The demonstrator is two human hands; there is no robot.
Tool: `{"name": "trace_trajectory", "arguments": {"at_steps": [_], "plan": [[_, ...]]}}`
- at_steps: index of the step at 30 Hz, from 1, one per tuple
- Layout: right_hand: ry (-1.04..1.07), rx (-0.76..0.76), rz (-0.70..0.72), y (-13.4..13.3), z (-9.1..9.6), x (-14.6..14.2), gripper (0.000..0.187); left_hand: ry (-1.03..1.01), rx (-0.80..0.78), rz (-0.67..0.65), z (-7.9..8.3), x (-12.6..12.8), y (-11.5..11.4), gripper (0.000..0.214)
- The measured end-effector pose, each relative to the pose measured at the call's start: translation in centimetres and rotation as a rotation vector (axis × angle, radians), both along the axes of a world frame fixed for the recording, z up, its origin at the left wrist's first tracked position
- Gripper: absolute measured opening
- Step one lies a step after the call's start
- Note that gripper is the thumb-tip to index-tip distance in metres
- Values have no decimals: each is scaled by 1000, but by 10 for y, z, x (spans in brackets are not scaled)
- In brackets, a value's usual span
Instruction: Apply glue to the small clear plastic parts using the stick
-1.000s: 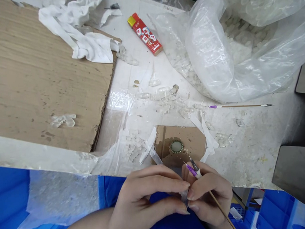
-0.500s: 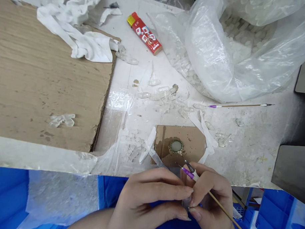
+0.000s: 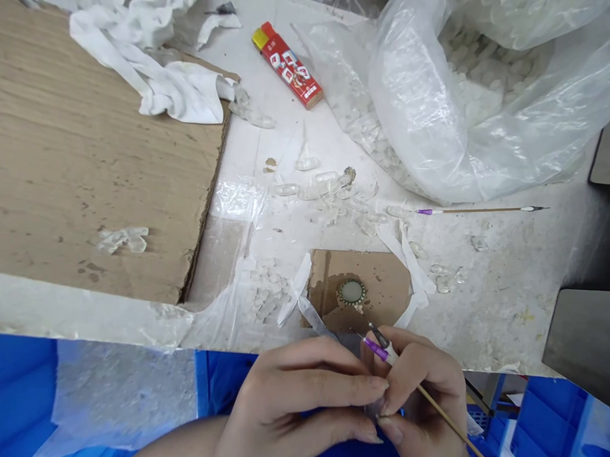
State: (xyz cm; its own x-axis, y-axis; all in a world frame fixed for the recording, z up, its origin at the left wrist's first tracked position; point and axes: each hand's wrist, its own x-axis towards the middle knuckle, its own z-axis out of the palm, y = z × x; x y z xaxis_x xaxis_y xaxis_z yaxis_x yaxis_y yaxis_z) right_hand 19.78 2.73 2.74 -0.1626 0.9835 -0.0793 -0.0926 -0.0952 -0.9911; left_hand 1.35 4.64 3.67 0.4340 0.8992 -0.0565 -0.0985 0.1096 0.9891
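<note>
At the table's front edge my left hand [image 3: 310,388] and my right hand [image 3: 430,384] meet, fingertips pinched on a small clear piece [image 3: 374,407], mostly hidden by the fingers. A thin wooden stick [image 3: 444,410] runs through my right hand; a purple tip [image 3: 375,348] and a dark tip [image 3: 378,334], each with a fine needle, show at its upper end. Just beyond the hands, a green-edged bottle cap [image 3: 352,292] with pale contents rests on a wet-stained cardboard piece [image 3: 386,272], held down by white tape strips [image 3: 294,289].
A second needle-tipped stick [image 3: 479,210] lies farther back. Clear capsule-like pieces [image 3: 328,194] are scattered mid-table. At the back stand a red lighter [image 3: 292,69] and a large plastic bag [image 3: 420,98] of translucent pieces. Left are a cardboard sheet [image 3: 57,164] and crumpled white cloth [image 3: 190,92].
Both hands stay in nearly the same place, with only slight finger movement around the small clear piece. Everything on the table is unmoved; the view shifts very slightly.
</note>
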Motion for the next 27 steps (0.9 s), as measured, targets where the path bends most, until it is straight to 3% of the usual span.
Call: {"name": "trace_trajectory", "arguments": {"at_steps": [12, 27], "plan": [[30, 42, 8, -3, -2, 6, 9, 12, 65, -73, 3, -8, 1, 24], [-52, 21, 166, -1, 4, 22, 9, 34, 46, -73, 3, -10, 0, 29]]}}
